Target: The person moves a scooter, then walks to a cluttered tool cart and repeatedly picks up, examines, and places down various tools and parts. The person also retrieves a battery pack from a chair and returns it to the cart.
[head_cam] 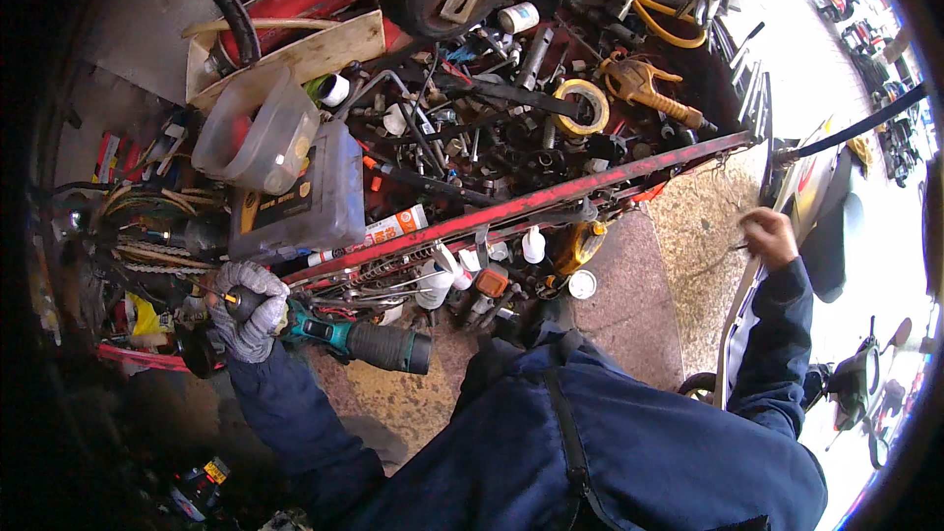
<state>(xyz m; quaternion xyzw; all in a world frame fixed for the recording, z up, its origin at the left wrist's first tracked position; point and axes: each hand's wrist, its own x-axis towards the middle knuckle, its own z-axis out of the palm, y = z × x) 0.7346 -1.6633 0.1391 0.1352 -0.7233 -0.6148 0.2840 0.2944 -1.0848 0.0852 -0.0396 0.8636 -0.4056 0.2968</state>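
Note:
My left hand (251, 312), in a grey knitted glove, grips the front end of a teal and black cordless power tool (354, 339) at the lower left, beside the left end of a red metal rail (516, 214). The tool's body points right, and a yellow-orange bit or tip shows between the fingers. My right hand (769, 238) is bare and blurred, out to the right over the speckled floor. Its fingers are curled. A thin dark rod seems to stick out from them, but I cannot tell for sure whether the hand holds it.
Beyond the rail lie piled tools and parts, a roll of yellow tape (581, 108), a clear plastic tub (258, 133) and a plastic case (302, 199). White bottles (533, 245) stand on the near side. A vehicle's body panel (737, 324) is beside my right arm.

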